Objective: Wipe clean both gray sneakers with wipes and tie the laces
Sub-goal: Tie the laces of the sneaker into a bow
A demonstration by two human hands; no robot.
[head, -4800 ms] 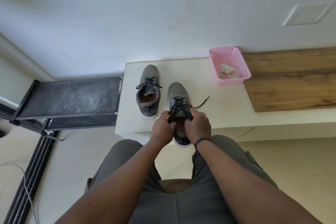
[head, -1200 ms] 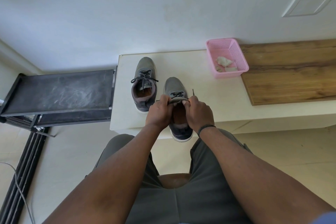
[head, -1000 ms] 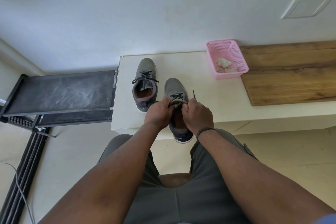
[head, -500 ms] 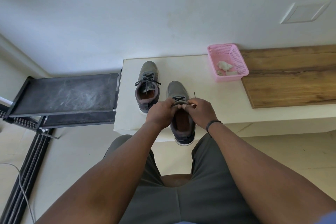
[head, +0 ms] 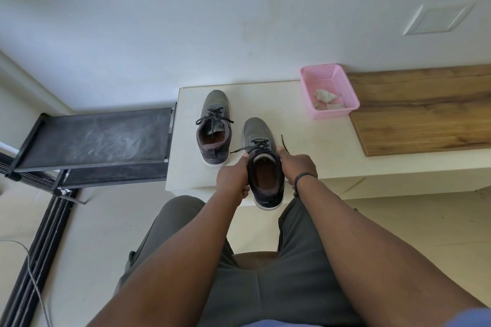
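While I sit at the white table (head: 305, 156), my left hand (head: 233, 175) and right hand (head: 297, 164) each pinch one black lace end (head: 237, 151) of the near gray sneaker (head: 263, 164), fingers curled tight. It pokes over the table edge. The far sneaker (head: 214, 130) looks tied. Used wipes (head: 324, 98) sit in the pink basket (head: 345, 111). Next I should cross the ends and knot them.

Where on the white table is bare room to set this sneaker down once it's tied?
Bare white table lies between the held sneaker and the wooden board, in front of the pink basket. A smaller patch sits behind both sneakers, by the wall. It is crowded left of the held sneaker, beside the other sneaker.
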